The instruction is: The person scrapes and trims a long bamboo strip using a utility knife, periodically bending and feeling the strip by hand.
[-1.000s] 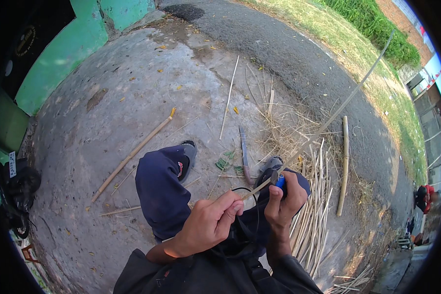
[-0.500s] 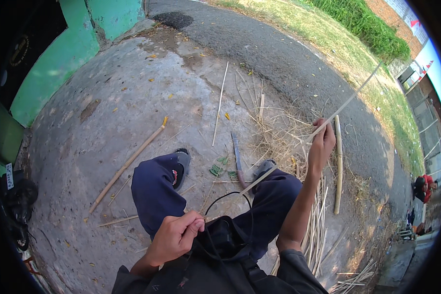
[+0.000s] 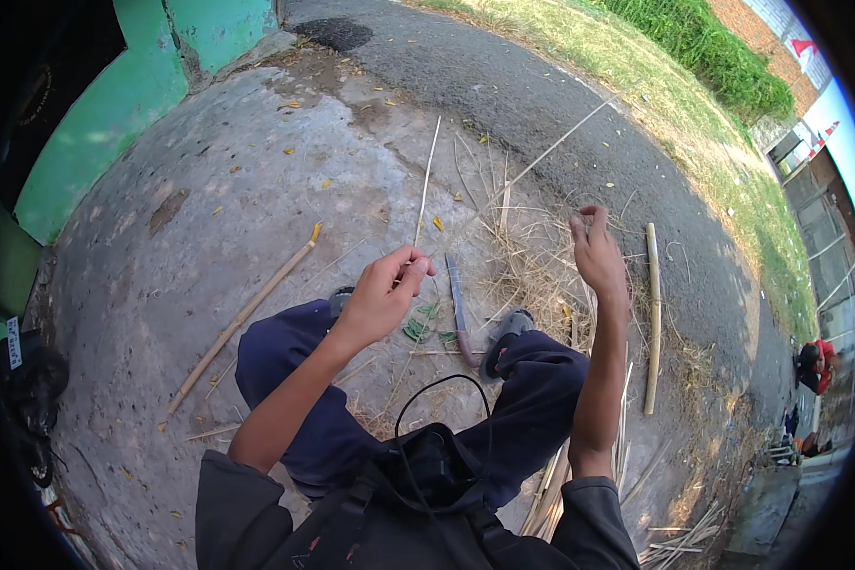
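Observation:
Out in front of me, my left hand (image 3: 387, 296) pinches one end of a long thin bamboo strip (image 3: 553, 149). From those fingers the pale strip slants up and away to the right, over the concrete and the dark asphalt. My right hand (image 3: 600, 258) is raised apart from it with fingers curved and spread, and I see nothing in them. On the ground between my feet lies a knife (image 3: 457, 302) with a long blade and a brown handle. Another pale strip (image 3: 428, 180) rests flat beyond it.
Shavings (image 3: 541, 261) are heaped to the right of the knife. A bamboo pole (image 3: 653, 323) lies past my right arm, and a thinner pole (image 3: 247, 313) at left. Split strips (image 3: 548, 503) lie beside my right leg. A green wall (image 3: 104, 142) stands far left; a person in red (image 3: 815, 366) is far right.
My left hand has moved up and forward from my lap, still pinching the strip. My right hand has let go of the strip and opened. The strip's far end has swung leftward.

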A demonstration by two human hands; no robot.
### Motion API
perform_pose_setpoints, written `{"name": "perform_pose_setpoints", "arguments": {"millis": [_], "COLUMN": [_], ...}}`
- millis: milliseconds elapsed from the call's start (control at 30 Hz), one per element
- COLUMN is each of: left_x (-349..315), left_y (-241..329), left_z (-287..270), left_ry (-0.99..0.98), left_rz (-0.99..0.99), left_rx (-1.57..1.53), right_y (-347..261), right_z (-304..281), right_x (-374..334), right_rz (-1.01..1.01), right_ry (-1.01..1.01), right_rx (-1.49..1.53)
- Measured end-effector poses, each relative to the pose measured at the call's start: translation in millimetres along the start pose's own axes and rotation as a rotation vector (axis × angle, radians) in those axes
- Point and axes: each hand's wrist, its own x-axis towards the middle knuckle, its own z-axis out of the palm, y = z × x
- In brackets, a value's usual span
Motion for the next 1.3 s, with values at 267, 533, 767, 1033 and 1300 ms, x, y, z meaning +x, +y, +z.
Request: {"name": "perform_pose_setpoints", "arguments": {"millis": [267, 533, 767, 1033, 1300], "left_x": [64, 33, 23, 19, 19], "left_y": [-17, -11, 0, 12, 11], "left_z": [0, 25, 28, 33, 34], "left_ry": [0.001, -0.089, -0.098, 0.018, 0.116], "left_rz": [-0.001, -0.054, 0.036, 0.096, 0.197], "left_rx": [-0.063, -0.37, -0.28, -0.191, -0.061], "right_y": [41, -26, -81, -92, -95], "right_z": [29, 17, 31, 37, 39], "right_x": [21, -21, -59, -56, -56], "right_rz": [0.144, 0.099, -0.471, -0.612, -0.633], "right_ry": [-0.16, -0.01, -0.068, -0.152, -0.123], "right_rx": [-0.034, 0.912, 0.446, 0.356, 0.327]}}
